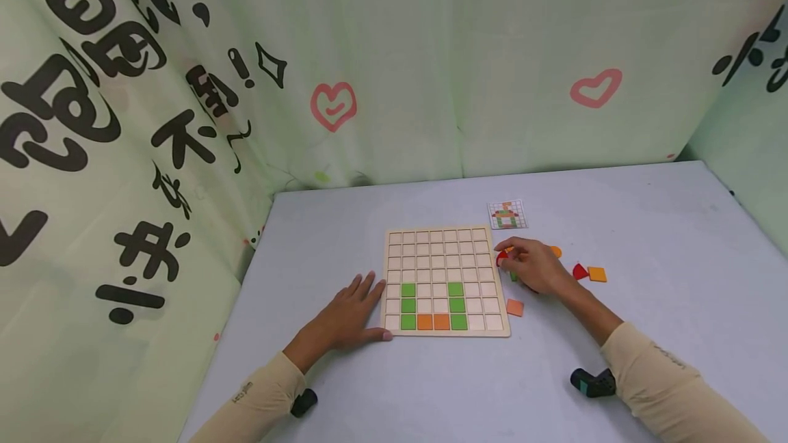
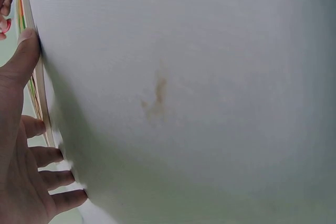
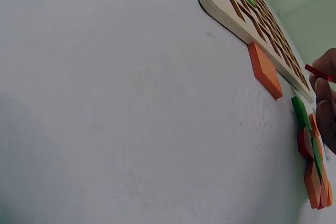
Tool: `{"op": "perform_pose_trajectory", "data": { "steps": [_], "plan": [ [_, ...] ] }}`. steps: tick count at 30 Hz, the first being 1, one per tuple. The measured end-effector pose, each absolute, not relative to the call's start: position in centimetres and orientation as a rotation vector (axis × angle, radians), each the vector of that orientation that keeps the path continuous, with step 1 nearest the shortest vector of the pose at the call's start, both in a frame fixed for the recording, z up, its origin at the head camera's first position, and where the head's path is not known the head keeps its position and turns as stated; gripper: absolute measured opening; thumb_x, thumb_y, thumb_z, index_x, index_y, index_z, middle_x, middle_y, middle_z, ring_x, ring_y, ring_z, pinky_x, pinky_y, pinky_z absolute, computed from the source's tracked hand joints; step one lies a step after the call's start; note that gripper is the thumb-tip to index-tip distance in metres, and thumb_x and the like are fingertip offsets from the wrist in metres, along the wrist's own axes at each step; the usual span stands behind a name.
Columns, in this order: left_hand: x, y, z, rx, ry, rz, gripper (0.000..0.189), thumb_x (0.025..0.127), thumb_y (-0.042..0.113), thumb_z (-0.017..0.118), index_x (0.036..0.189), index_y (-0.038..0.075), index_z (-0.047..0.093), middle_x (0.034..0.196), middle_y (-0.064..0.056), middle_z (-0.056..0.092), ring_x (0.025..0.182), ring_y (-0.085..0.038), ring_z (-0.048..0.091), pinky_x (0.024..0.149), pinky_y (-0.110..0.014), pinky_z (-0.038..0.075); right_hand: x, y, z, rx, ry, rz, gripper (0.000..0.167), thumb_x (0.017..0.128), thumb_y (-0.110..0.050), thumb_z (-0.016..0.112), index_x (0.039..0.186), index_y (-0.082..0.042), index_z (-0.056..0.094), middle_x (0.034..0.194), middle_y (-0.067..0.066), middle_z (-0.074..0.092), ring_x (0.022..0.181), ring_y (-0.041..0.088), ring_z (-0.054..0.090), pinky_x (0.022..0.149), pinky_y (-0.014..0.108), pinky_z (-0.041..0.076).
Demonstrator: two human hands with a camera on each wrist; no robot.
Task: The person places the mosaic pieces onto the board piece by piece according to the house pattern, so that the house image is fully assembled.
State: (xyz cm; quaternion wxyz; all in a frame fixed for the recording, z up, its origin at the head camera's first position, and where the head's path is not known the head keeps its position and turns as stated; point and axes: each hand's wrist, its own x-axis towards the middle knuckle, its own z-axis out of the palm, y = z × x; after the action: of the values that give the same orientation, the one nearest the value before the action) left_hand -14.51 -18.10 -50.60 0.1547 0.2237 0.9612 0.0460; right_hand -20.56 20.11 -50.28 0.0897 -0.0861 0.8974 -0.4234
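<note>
A wooden grid board (image 1: 443, 333) lies on the table. Green squares (image 1: 408, 305) form two columns in its lower rows, and two orange squares (image 1: 434, 322) sit between them in the bottom row. My left hand (image 1: 347, 313) rests at the board's lower left, fingers extended along the left edge and thumb at the front corner. Just off the board's right edge, my right hand (image 1: 534, 265) pinches a flat red piece (image 3: 317, 72) between thumb and fingers. Under and around that hand lie loose coloured pieces (image 3: 304, 145), partly hidden by it in the head view.
A small pattern card (image 1: 507, 214) with a coloured figure lies behind the board's right corner. An orange square (image 1: 515, 307) is beside the board's right edge. Farther right lie a red piece (image 1: 580, 271) and a yellow-orange square (image 1: 597, 274). Curtains (image 1: 455, 87) surround the table.
</note>
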Motion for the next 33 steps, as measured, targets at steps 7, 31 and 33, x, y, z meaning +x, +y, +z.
{"op": "perform_pose_trajectory", "data": {
  "steps": [7,31,33],
  "plan": [
    [-14.6,-18.2,-51.0,0.65,2.76,0.102,0.102,0.086,0.075,0.056,0.161,0.015,0.023,0.167,-0.013,0.021,0.153,-0.038,0.021,0.118,-0.054,0.032,-20.8,18.9,-50.1,-0.273,2.616,-1.224,0.031,0.094,-0.018,0.069,0.122,-0.005,0.067,0.093,0.01,0.066,0.063,0.018,0.057,0.057,0.027,0.047],
    [-14.6,-18.2,-51.2,0.624,2.762,0.124,0.102,0.085,0.076,0.057,0.161,0.017,0.023,0.168,-0.012,0.02,0.154,-0.038,0.019,0.119,-0.053,0.03,-21.3,11.3,-49.9,-0.574,2.46,-1.228,0.028,0.093,-0.01,0.065,0.12,-0.002,0.069,0.09,0.004,0.064,0.063,0.012,0.054,0.058,0.023,0.045],
    [-14.7,-18.2,-51.2,0.626,2.761,0.123,0.102,0.085,0.076,0.056,0.161,0.017,0.023,0.168,-0.012,0.02,0.154,-0.038,0.019,0.119,-0.053,0.031,-21.4,10.7,-49.9,-0.6,2.448,-1.219,0.027,0.093,-0.01,0.067,0.119,-0.002,0.07,0.089,0.003,0.064,0.063,0.012,0.054,0.059,0.023,0.046]
  ]
}}
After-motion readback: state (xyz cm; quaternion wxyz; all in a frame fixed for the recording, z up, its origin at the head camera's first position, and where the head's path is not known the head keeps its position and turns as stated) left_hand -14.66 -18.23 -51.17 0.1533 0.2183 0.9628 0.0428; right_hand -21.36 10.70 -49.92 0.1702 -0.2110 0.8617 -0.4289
